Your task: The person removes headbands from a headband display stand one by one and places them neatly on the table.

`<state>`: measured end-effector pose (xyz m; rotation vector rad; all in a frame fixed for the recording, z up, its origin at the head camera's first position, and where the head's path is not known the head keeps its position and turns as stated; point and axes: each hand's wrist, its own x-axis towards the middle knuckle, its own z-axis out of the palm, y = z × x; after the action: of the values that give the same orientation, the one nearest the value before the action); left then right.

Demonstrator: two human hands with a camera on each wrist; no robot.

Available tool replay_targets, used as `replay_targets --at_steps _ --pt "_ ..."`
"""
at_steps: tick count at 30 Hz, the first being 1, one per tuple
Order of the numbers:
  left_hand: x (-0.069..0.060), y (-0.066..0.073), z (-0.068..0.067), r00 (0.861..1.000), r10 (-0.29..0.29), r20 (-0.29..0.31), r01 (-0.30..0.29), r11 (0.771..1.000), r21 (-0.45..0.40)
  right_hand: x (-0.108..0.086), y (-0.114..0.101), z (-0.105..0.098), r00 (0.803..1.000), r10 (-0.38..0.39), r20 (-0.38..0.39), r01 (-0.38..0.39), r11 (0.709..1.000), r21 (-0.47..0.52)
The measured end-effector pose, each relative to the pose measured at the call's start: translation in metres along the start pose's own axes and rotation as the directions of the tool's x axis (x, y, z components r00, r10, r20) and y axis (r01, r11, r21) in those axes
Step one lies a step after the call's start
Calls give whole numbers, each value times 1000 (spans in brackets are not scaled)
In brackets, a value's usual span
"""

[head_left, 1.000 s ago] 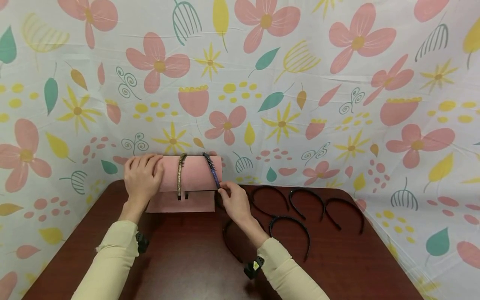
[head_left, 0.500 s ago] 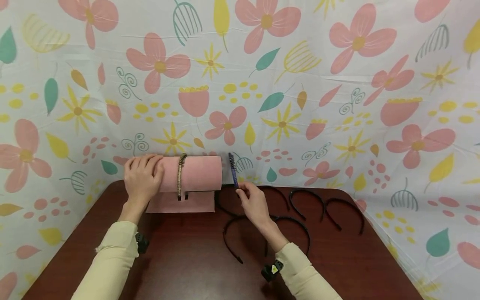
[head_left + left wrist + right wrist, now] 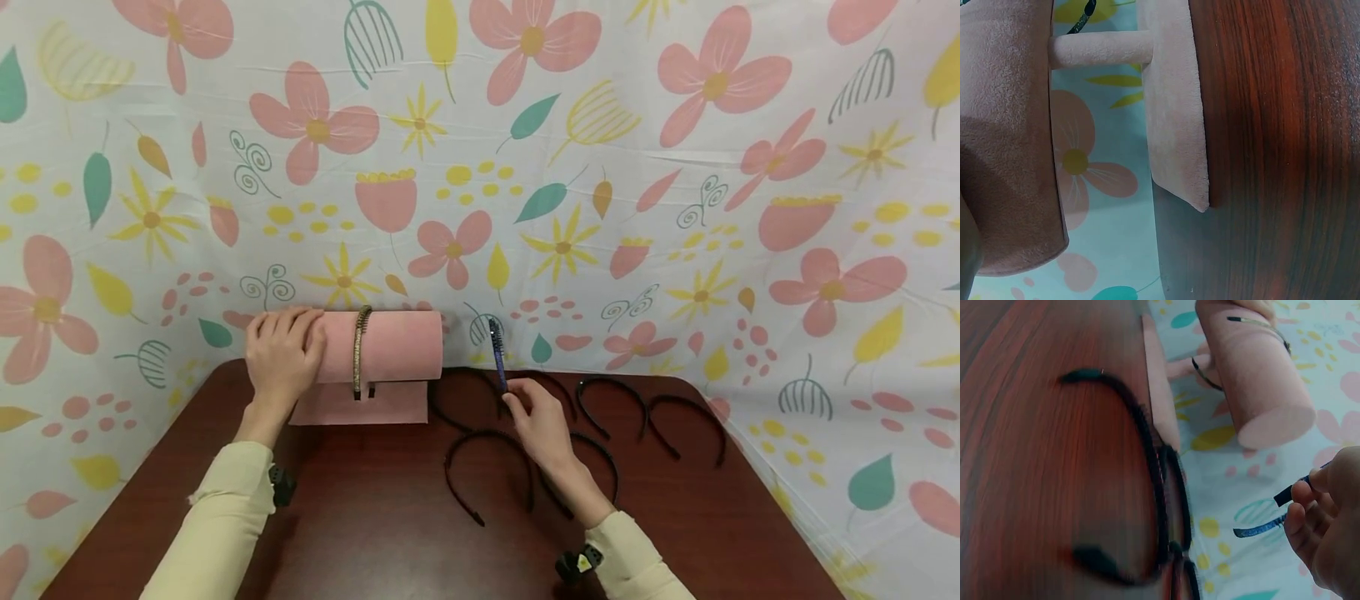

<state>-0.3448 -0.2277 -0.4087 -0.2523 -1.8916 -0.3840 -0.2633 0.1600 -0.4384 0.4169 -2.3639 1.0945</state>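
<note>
A pink plush headband stand, a horizontal roll on a flat base, stands at the table's back left. My left hand grips the roll's left end, fingers over the top and thumb in front. Round the roll's middle sits a gold glittery headband. To the right of the stand, apart from it, my right hand pinches a blue headband near one end, holding it upright above the table. Both tips of this blue headband show in the right wrist view. The left wrist view shows the stand's base and post.
Several dark headbands lie on the brown table: one front headband, others farther back, and a rightmost headband. My right forearm partly covers one. A flowered cloth hangs close behind the table.
My right hand has drawn the blue headband off the roll's right end and carried it to the right. My left hand stays on the roll, and the gold headband keeps its place.
</note>
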Motion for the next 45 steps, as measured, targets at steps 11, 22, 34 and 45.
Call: replay_targets --at_steps 11,22,34,45 --pt "0 2 -2 1000 -9 18 9 1000 -6 -20 20 -34 999 51 13 -50 995 -84" --pt "-1 1 -1 1000 -3 8 3 1000 -6 -37 33 -59 999 40 -7 -40 989 -146" --pt "1 3 -1 1000 9 -2 -9 1000 -6 -52 50 -87 998 63 -1 -62 969 -238" --pt "1 3 -1 1000 7 -8 -7 1000 0 -69 64 -106 984 161 82 -131 948 -290"
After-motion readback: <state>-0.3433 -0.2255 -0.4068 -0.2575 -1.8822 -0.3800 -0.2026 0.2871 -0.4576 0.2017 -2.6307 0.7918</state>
